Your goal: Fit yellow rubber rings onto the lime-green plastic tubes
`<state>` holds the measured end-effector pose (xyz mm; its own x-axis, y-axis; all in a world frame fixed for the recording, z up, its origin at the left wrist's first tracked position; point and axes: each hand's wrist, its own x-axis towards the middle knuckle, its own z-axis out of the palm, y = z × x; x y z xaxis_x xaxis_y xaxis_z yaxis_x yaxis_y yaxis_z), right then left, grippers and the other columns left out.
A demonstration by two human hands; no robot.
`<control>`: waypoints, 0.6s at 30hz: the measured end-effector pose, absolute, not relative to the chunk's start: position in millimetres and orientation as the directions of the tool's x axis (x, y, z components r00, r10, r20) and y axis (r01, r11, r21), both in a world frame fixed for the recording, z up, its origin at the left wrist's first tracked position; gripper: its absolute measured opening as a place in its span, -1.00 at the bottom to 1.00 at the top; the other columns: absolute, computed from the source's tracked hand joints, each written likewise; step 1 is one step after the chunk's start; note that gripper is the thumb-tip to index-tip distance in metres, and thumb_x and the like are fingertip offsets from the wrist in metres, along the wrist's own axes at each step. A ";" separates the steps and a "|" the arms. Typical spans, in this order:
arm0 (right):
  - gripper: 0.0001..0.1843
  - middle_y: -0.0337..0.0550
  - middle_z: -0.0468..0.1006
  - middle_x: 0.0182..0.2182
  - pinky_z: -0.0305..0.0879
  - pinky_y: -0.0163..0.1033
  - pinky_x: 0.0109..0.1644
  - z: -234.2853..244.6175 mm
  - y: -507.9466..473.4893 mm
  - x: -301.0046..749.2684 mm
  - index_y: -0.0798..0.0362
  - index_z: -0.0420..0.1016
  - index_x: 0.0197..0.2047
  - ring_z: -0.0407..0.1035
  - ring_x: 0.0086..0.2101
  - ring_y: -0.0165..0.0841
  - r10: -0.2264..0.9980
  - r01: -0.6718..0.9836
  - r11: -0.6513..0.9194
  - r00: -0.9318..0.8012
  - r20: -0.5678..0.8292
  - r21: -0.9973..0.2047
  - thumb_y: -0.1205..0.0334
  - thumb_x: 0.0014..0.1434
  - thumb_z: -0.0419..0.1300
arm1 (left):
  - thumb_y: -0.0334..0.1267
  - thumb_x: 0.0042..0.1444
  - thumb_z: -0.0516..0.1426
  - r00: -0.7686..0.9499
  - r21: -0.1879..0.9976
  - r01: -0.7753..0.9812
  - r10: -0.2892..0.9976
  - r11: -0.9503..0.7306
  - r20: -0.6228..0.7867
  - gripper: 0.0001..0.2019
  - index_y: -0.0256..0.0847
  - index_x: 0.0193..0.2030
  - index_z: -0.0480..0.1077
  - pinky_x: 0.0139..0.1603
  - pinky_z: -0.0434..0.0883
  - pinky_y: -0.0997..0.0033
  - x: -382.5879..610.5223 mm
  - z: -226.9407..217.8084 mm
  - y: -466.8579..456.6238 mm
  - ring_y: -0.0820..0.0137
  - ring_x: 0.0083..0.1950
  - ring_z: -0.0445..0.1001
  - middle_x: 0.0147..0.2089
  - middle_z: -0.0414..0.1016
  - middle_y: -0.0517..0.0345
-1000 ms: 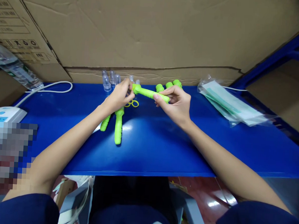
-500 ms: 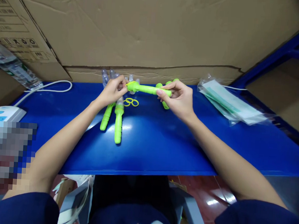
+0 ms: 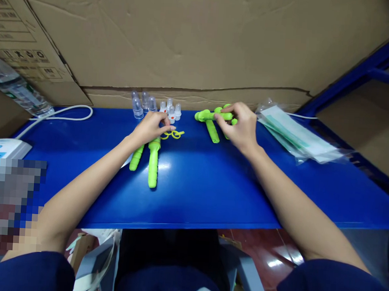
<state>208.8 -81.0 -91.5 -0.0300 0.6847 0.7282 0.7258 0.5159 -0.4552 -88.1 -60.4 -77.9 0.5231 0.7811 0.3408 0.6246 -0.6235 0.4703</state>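
Green plastic fills my right hand (image 3: 240,128): thumb and fingers are closed on one end of a green handle (image 3: 207,116), held low over the blue table (image 3: 212,181), with more green pieces (image 3: 213,131) lying just under my fingers. My left hand (image 3: 149,127) rests curled over two green sticks (image 3: 153,162), its fingertips at the yellow rings (image 3: 172,134); whether it pinches one I cannot tell. Clear caps (image 3: 144,103) stand just beyond its knuckles. I judge this the step of laying the handle among its fellows; lifting a ring would call for a fine fingertip pinch.
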 end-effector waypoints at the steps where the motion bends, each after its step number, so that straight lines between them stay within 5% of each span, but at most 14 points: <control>1: -0.78 -0.01 0.55 -0.28 0.42 0.06 -0.01 -93.2 -83.0 204.8 -0.02 0.40 -0.30 0.47 -0.17 -0.11 0.682 0.752 0.535 -0.115 0.722 -0.386 0.03 0.22 0.25 | -0.03 0.20 0.20 0.503 0.430 0.664 0.791 -0.612 0.348 -0.70 -0.21 -0.42 0.39 -0.01 0.42 0.25 -88.3 -76.8 -61.0 0.26 -0.15 0.56 -0.25 0.59 0.03; 9: -0.80 0.16 0.44 0.00 0.47 0.04 -0.08 -105.0 -91.9 183.5 0.09 0.40 -0.06 0.44 -0.09 -0.07 0.762 0.805 0.576 -0.466 0.450 -0.142 0.27 0.24 0.16 | 0.06 0.13 0.22 0.355 0.049 0.927 0.912 -0.372 0.208 -0.60 -0.28 -0.14 0.46 0.21 0.27 -0.06 -97.2 -62.1 -74.4 -0.12 0.12 0.47 -0.02 0.53 -0.23; 13: -0.75 0.20 0.45 0.00 0.47 -0.01 -0.19 -105.7 -93.9 181.5 0.13 0.39 -0.03 0.44 -0.16 -0.09 0.778 0.830 0.556 -0.495 0.387 -0.055 0.33 0.21 0.13 | 0.04 0.10 0.23 0.342 0.066 0.931 0.923 -0.358 0.176 -0.66 -0.24 -0.26 0.48 0.25 0.18 -0.16 -96.3 -63.5 -75.7 -0.11 0.05 0.50 -0.23 0.56 -0.12; 18: -0.85 0.15 0.52 -0.21 0.42 0.02 -0.12 -101.0 -96.5 177.9 0.11 0.44 -0.24 0.42 -0.19 -0.04 0.764 0.844 0.529 -0.520 0.381 0.092 0.18 0.24 0.17 | -0.02 0.09 0.22 0.329 0.053 0.938 0.927 -0.343 0.179 -0.72 -0.23 -0.37 0.46 0.23 0.17 -0.23 -90.3 -65.6 -78.8 -0.06 -0.12 0.54 -0.45 0.47 0.00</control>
